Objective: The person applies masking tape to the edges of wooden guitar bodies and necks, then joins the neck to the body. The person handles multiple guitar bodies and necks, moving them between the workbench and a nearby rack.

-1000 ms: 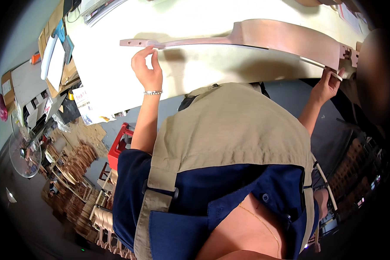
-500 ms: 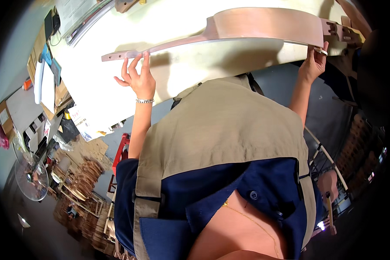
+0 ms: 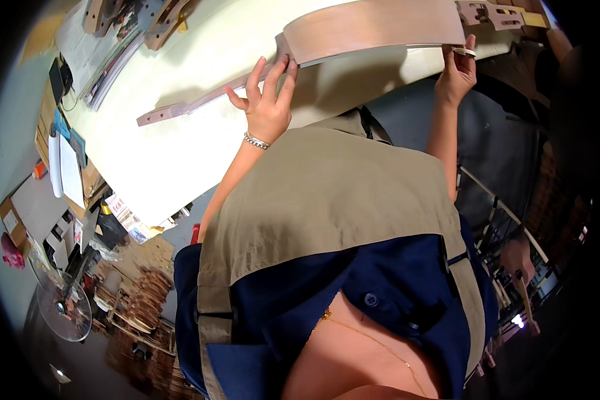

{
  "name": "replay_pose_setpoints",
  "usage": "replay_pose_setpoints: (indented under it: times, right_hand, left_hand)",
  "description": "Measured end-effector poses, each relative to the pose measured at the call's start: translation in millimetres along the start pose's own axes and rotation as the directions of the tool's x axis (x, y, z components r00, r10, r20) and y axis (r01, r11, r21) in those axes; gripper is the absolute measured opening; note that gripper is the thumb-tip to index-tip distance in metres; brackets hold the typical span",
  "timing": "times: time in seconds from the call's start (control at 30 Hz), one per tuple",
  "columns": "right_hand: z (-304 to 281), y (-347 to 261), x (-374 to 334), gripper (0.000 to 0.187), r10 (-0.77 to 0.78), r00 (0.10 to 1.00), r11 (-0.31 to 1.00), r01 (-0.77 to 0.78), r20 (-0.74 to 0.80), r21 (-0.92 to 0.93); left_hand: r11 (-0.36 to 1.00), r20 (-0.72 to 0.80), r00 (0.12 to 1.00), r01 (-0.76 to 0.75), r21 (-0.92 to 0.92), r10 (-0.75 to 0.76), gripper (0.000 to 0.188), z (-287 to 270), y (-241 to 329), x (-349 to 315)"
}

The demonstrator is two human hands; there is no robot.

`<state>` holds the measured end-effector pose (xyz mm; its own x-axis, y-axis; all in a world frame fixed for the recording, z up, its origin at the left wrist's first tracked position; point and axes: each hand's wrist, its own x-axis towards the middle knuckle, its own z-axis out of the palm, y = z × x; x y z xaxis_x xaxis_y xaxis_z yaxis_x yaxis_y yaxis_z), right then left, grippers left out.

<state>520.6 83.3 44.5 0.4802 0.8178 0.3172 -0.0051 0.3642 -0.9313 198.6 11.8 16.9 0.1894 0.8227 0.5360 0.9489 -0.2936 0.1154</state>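
Note:
An unfinished wooden guitar lies on its side across the pale worktable. Its long neck and headstock point to the left. My left hand touches the neck close to where it meets the body, fingers stretched and spread; its thumb is hidden. At the right end of the body, my right hand pinches the lower edge between thumb and fingers. A pale ring-like band sits on one of its fingers.
Wooden headstock-shaped pieces lie at the upper left beside a stack of papers. More wooden parts are behind the guitar's right end. A fan stands at lower left near racked wooden pieces.
My left hand has moved right along the neck, from the headstock to near the body. The guitar and my right hand appear further up and left, with the whole view shifted.

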Motion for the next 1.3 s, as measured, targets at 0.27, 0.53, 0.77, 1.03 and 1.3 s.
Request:
replay_pose_setpoints:
  times: [0.27,0.53,0.77,1.03,1.3]
  right_hand:
    - [3,6,-2,0.062,0.012,0.998,1.000,-0.011,-0.069,0.015]
    - [-8,45,-9,0.064,0.124,0.987,0.992,-0.122,-0.102,0.028]
    - [-6,58,-19,0.069,0.324,0.942,0.935,-0.304,-0.093,0.182]
    - [22,38,-26,0.095,0.329,0.943,0.915,-0.304,-0.057,0.264]
    - [94,-140,18,0.095,-0.075,0.996,0.912,0.047,0.052,0.407]
  left_hand:
    - [0.999,0.023,1.000,0.007,-0.036,-0.006,0.024,0,4,0]
    - [0.994,0.001,0.999,-0.044,-0.096,0.045,0.023,4,-4,10]
    - [0.942,-0.024,0.960,-0.280,-0.185,0.280,0.032,-5,56,68]
    - [0.864,0.489,0.840,0.050,-0.500,0.235,0.103,-50,70,199]
    - [0.363,0.004,0.999,-0.015,-0.932,0.052,0.076,-189,31,246]
